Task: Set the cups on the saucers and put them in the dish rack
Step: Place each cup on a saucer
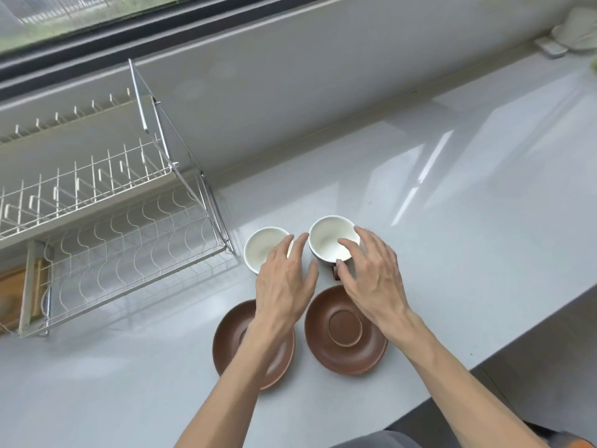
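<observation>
Grey countertop (452,221) runs wide in front of me, window (97,14) along the far edge. Far left sits the wire dish rack (113,227), two tiers, long axis running left-right w/ its near-right corner angled toward the cups; nothing in it.

Near me, two brown saucers side by side, both flat, face up. Left saucer (226,344) is partly under my left forearm; right saucer (342,331) shows its centre ring clear, my right wrist crossing its right rim. They sit just apart, no cup on either yet.

My left hand (284,286) reaches far, fingers spread and mostly straight, over the near-right part of the left cup (261,250). Can't tell if fingertips touch it; not gripping. My right hand (374,279) is over the right cup (329,240), fingers splayed and a bit bent, index tip over the bowl, thumb down by the brown handle at the near side. Not closed round it; contact, can't tell.

Both cups stand upright on the counter, mouths up, white inside, just beyond the saucers, near each other. Right cup's handle points toward me. Left cup's handle is hidden.

Far right corner: pale dishes (578,30), blurred.
</observation>
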The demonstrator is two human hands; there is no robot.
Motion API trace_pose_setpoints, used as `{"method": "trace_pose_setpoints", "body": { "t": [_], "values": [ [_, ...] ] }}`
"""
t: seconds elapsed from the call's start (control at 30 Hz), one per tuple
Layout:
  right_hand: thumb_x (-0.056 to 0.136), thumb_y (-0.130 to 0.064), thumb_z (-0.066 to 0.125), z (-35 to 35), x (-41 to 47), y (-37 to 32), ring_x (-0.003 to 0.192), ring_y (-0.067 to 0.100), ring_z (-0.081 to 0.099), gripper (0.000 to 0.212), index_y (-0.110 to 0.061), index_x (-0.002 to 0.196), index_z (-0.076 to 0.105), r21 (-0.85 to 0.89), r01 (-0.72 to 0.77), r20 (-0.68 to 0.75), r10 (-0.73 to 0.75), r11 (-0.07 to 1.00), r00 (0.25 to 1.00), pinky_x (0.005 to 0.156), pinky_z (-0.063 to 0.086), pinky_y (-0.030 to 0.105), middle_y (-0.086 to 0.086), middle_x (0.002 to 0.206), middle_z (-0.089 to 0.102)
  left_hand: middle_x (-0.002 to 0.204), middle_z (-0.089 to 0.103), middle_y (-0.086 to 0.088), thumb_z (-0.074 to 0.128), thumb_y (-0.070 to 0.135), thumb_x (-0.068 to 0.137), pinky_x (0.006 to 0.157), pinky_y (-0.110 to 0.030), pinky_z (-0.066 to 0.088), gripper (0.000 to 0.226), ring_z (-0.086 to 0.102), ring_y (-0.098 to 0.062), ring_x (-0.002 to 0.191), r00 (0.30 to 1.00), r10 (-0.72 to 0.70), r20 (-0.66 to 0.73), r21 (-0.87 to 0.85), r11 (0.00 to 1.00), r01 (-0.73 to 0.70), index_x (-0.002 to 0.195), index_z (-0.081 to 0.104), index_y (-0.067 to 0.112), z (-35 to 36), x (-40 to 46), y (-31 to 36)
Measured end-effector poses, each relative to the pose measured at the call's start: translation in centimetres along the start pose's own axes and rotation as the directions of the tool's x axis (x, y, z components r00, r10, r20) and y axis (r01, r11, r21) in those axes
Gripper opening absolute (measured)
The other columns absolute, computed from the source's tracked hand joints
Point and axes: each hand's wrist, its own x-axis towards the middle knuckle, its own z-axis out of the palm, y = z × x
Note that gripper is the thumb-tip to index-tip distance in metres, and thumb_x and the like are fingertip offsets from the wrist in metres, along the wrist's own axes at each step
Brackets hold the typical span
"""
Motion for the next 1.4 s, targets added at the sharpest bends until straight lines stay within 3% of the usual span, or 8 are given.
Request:
{"method": "trace_pose_setpoints", "body": {
  "t": [0.27,0.5,0.63,0.8,0.9,1.0,1.17,1.4],
  "values": [
    [0.097,-0.036,0.056,0.7,3.4,1.0,0.141,0.024,0.040,0.056,-0.024,0.149,0.039,0.226,-0.254,0.162,0.221,0.940,0.962,0.105,0.043,0.043,0.003,0.157,0.036,0.155,0.045,0.001,0.053,0.039,0.100,0.103,-0.030,0.039,0.058,0.047,-0.017,0.138,0.986,-0.161,0.046,-0.312,0.935,0.167,0.154,0.037,0.023,1.8,3.9,2.2],
    [0.098,-0.042,0.053,1.4,5.5,1.7,0.128,0.026,0.054,0.058,-0.025,0.151,0.035,0.438,-0.573,0.386,0.430,0.693,0.816,0.109,0.041,0.045,0.005,0.147,0.050,0.148,0.054,0.000,0.048,0.058,0.087,0.110,-0.048,0.045,0.071,0.059,-0.031,0.128,0.854,-0.383,0.351,-0.529,0.672,0.518,0.152,0.037,0.033,2.7,4.7,1.9],
    [0.090,-0.058,0.048,1.8,5.7,2.5,0.118,0.027,0.060,0.061,-0.031,0.145,0.044,0.457,-0.670,0.489,0.464,0.585,0.739,0.098,0.053,0.049,0.004,0.130,0.062,0.140,0.059,-0.010,0.042,0.063,0.081,0.109,-0.049,0.046,0.076,0.059,-0.034,0.127,0.822,-0.383,0.420,-0.557,0.607,0.567,0.151,0.038,0.036,3.7,4.8,1.4],
    [0.096,-0.052,0.047,1.9,5.5,2.8,0.100,0.027,0.070,0.050,-0.030,0.140,0.050,0.507,-0.697,0.533,0.451,0.507,0.716,0.070,0.065,0.043,0.006,0.119,0.066,0.136,0.059,0.000,0.048,0.040,0.095,0.097,-0.043,0.058,0.062,0.066,-0.018,0.110,0.805,-0.365,0.468,-0.641,0.487,0.593,0.155,0.035,0.029,2.8,5.0,2.1],
    [0.097,-0.051,0.047,2.0,5.3,2.6,0.101,0.027,0.069,0.048,-0.030,0.139,0.051,0.509,-0.686,0.511,0.458,0.520,0.727,0.069,0.065,0.041,0.007,0.115,0.066,0.127,0.057,0.008,0.048,0.027,0.100,0.094,-0.036,0.059,0.058,0.065,-0.017,0.110,0.800,-0.363,0.478,-0.680,0.424,0.599,0.156,0.034,0.025,2.7,5.1,2.1],
    [0.097,-0.050,0.046,1.6,5.0,2.6,0.095,0.027,0.072,0.048,-0.030,0.140,0.050,0.517,-0.674,0.482,0.471,0.527,0.739,0.069,0.064,0.041,0.006,0.109,0.068,0.140,0.055,0.002,0.050,0.027,0.098,0.089,-0.032,0.059,0.059,0.061,-0.023,0.122,0.809,-0.349,0.472,-0.689,0.426,0.586,0.156,0.036,0.026,2.4,4.8,2.2],
    [0.097,-0.048,0.046,0.1,3.9,2.2,0.084,0.027,0.075,0.049,-0.030,0.142,0.048,0.538,-0.644,0.438,0.473,0.544,0.765,0.069,0.064,0.042,0.008,0.103,0.070,0.144,0.053,-0.004,0.054,0.031,0.097,0.093,-0.041,0.060,0.058,0.062,-0.025,0.120,0.845,-0.327,0.424,-0.723,0.440,0.533,0.154,0.040,0.030,1.5,3.5,2.7],
    [0.097,-0.048,0.050,-1.6,0.0,1.3,0.079,0.024,0.076,0.044,-0.034,0.139,0.051,0.578,-0.629,0.432,0.459,0.519,0.776,0.071,0.064,0.042,0.005,0.101,0.071,0.138,0.057,-0.003,0.057,0.028,0.098,0.088,-0.039,0.062,0.053,0.067,-0.026,0.115,0.857,-0.302,0.418,-0.745,0.426,0.514,0.150,0.046,0.027,0.7,-0.2,2.4]
  ]
}}
